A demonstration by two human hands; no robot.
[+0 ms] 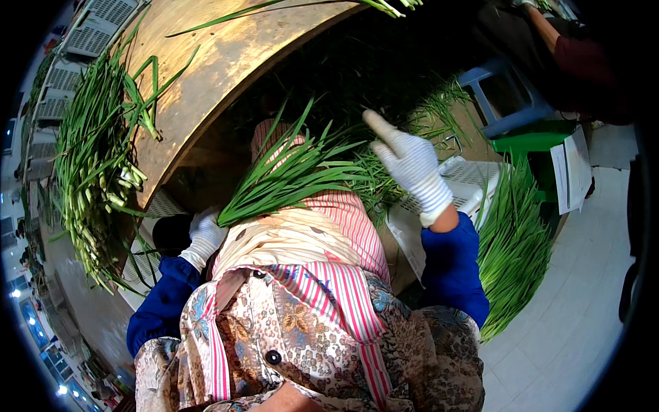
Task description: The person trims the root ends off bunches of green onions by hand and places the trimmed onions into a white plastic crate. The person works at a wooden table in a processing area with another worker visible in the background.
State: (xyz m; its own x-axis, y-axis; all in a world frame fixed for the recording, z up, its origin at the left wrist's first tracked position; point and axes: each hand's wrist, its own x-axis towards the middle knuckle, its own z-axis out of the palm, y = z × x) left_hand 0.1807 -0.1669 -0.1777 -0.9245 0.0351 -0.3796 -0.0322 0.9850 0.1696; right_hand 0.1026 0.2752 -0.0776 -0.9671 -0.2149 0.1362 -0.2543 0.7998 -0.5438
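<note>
A bunch of garlic chives [295,175] lies across my lap, its long flat leaves fanned out away from me. In a white knitted glove, my left hand [204,235] is closed around the stem end at the left of my lap. My right hand [410,163], also gloved, is raised to the right of the leaf tips. Its fingers are stretched out, slightly blurred, with nothing in them. Loose green leaves [377,177] lie below and beside it.
A wooden table [213,44] curves across the upper left, with a heap of chives [89,165] at its edge. On my right are a white crate [473,172], a large chive pile [518,254], a green stool [535,141] and a blue stool [504,96]. Another person's arm [546,31] shows far right.
</note>
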